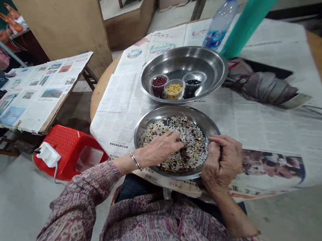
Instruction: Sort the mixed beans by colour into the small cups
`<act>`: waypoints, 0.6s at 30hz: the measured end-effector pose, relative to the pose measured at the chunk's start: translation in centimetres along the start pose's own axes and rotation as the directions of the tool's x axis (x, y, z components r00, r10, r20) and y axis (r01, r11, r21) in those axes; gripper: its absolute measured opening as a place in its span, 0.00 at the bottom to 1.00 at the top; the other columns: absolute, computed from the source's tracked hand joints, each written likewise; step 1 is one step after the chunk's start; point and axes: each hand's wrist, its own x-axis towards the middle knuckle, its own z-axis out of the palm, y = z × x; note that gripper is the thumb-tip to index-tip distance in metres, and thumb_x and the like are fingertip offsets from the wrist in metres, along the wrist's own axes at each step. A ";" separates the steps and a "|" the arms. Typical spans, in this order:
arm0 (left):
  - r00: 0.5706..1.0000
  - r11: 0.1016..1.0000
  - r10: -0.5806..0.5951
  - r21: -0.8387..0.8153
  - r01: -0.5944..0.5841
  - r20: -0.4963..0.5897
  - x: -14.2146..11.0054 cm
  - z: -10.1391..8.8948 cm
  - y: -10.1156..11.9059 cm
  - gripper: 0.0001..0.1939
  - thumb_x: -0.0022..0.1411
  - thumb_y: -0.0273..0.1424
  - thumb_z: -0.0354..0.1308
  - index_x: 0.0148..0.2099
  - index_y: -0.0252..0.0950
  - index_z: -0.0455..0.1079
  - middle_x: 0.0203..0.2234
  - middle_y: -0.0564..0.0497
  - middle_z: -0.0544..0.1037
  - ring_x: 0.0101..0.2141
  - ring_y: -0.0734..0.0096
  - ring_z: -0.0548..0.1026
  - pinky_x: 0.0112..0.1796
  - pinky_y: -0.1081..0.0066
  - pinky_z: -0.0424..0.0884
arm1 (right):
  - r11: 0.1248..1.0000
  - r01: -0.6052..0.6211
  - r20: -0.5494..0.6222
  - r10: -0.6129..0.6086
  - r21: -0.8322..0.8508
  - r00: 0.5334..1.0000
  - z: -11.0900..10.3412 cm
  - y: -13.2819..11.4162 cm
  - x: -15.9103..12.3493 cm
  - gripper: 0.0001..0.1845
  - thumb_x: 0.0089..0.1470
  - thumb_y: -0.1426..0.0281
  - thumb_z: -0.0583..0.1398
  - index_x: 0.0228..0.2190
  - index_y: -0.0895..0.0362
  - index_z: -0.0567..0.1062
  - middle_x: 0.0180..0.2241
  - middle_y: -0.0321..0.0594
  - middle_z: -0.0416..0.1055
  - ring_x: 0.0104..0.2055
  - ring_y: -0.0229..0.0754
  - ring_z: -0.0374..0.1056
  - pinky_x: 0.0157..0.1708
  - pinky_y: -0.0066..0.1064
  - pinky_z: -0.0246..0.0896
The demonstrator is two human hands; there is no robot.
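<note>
A shallow steel dish (138, 140) close to my body holds a mix of white grains, dark red beans, yellow beans and black beans (196, 147). My left hand (166, 146), a silver bangle at its wrist, reaches over the dish with fingers bent down into the mix; what its fingertips hold is hidden. At the right rim, my right hand (224, 159) is closed on the dish, thumb and curled fingers at the edge. Just beyond stands a larger steel basin (200, 59) with three clear cups inside: red beans (159, 81), yellow beans (173, 90) and black beans (193, 82).
Newspaper (255, 121) covers the round table. Behind the basin are a blue-capped bottle (221, 21) and a tall teal object (264, 0); a folded grey umbrella (265, 85) lies right. A red stool (68, 149) with a white plug stands left, near another newspaper-covered table (47, 79) and other people.
</note>
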 end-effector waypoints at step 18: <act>0.994 0.950 -0.021 -0.308 0.053 0.107 3.0 -1.5 -1.1 0.11 0.63 0.21 0.52 0.43 0.34 0.73 0.39 0.49 0.78 0.44 0.70 0.73 0.52 0.69 0.65 | 1.000 -0.028 0.011 0.029 -0.014 1.000 0.0 0.2 -0.1 0.13 0.60 0.64 0.55 0.37 0.58 0.77 0.39 0.47 0.73 0.46 0.47 0.69 0.51 0.46 0.63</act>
